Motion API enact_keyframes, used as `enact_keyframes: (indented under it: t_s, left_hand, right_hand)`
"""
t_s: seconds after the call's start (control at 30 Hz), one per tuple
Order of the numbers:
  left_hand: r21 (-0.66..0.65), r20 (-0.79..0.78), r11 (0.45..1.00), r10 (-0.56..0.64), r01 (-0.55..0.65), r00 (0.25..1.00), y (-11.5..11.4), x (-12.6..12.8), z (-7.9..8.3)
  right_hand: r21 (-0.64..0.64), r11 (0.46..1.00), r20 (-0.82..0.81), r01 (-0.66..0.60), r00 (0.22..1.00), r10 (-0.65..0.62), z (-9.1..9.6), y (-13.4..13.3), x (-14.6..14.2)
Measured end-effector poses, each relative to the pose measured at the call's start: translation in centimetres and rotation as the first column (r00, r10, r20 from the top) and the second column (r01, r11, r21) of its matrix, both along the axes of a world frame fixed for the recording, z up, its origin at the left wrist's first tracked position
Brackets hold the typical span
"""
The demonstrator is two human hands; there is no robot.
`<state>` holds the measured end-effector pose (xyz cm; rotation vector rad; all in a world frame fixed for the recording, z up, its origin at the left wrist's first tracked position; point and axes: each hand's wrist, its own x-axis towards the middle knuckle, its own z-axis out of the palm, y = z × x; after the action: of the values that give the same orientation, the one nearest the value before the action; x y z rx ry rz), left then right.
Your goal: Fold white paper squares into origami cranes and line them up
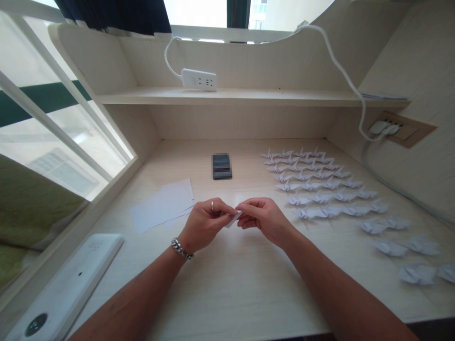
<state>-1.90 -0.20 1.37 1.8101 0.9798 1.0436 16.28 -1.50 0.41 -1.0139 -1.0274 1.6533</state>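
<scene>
Head view: small folded paper (232, 220) over mid-desk (241, 293), pinched by the fingertips of left hand (206, 222) and right hand (263, 218); looks part-folded. Apparently done: rows of paper birds (329, 183), two to three o'clock from the hands. Flatter folded pieces (416, 273) at four o'clock, finish unclear. Untouched: flat white sheets (163, 203), nine to ten o'clock.

A pale tabletop (220, 293) is stretching beneath the fingers (250, 208); beyond them, a shelf (249, 95) is running below a bright window (199, 13).
</scene>
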Motion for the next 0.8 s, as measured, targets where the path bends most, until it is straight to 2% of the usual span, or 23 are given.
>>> enact_keyframes:
  t_s: [0.17,0.43,0.57,0.7,0.8]
  left_hand:
    - [-0.071,-0.001,0.997,-0.028,0.028,1.000,0.06,0.00,-0.27]
    - [-0.249,0.128,0.968,-0.011,0.043,0.992,0.33,-0.07,0.07]
    - [-0.356,0.273,0.930,0.007,0.094,0.962,0.43,-0.07,0.26]
    - [-0.468,0.412,0.870,0.056,0.158,0.909,0.69,-0.12,0.05]
    - [-0.479,0.380,0.872,0.102,0.101,0.919,0.84,-0.11,-0.06]
  right_hand:
    - [0.043,0.999,0.112,-0.003,0.994,-0.002,-0.40,-0.02,-0.16]
    - [0.074,0.995,0.114,0.072,0.990,-0.080,-0.32,0.09,-0.28]
    - [0.123,0.988,0.093,0.098,0.990,-0.109,-0.45,0.14,-0.21]
    - [0.192,0.972,0.110,0.138,0.981,-0.161,-0.72,0.20,-0.21]
    - [0.278,0.946,0.155,0.165,0.965,-0.213,-0.90,0.14,-0.32]
